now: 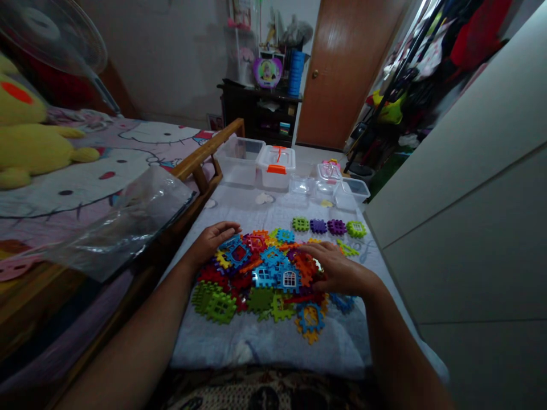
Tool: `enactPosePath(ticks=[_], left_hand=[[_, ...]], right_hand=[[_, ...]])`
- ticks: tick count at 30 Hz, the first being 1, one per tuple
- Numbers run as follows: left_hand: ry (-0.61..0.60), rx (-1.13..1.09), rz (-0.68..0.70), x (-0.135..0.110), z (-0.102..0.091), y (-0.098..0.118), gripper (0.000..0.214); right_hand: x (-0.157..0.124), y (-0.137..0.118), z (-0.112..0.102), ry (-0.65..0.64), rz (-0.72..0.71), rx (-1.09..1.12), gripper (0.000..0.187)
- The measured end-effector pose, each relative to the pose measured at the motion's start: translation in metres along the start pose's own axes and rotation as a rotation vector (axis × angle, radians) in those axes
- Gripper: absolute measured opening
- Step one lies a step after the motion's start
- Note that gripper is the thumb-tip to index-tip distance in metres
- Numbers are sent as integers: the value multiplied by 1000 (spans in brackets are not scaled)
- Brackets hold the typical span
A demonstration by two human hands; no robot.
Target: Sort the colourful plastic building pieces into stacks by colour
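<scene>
Left hand (211, 240) rests unclenched at the block heap (273, 256) on the cloth (205, 348); right hand (337, 266) curves over it, pinching or not I cannot tell; sorting seems underway; next calls for a precise pinch.

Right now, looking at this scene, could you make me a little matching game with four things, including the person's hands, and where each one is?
Things:
1. Left hand
2. Right hand
3. Row of four toy pieces
4. Yellow plush toy

Places:
A. On the bed with the patterned cover
B. At the right side of the colourful pile
C. Between the pile and the clear boxes
D. At the left edge of the pile

Right pairs: 1-D, 2-B, 3-C, 4-A
</scene>
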State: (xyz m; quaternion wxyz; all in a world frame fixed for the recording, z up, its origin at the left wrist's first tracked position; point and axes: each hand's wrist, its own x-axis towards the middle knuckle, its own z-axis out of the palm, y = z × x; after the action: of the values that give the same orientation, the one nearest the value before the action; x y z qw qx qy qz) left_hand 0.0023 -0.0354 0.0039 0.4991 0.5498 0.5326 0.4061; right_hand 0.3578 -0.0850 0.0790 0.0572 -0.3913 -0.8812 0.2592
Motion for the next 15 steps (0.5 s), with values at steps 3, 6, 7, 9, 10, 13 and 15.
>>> enactPosePath(ticks=[3,6,7,9,10,13,15], left_hand=[[-14,3,8,0,0,-1,60],[-13,12,11,-1,1,1,61],[-7,13,5,-1,1,2,62],[0,12,-6,-2,2,4,64],[0,11,-5,-2,2,4,64],[-10,10,2,-1,1,3,61],[-17,9,6,1,0,1,60]], right_hand=[[0,-4,5,7,11,-90,80],[7,-5,12,18,-16,-167,73],[10,-5,13,19,-31,-184,69],[13,-5,14,15,-66,-210,63],[15,-5,14,14,-81,-221,61],[15,-7,11,11,-98,-236,56],[14,-9,8,4,-89,-228,52]])
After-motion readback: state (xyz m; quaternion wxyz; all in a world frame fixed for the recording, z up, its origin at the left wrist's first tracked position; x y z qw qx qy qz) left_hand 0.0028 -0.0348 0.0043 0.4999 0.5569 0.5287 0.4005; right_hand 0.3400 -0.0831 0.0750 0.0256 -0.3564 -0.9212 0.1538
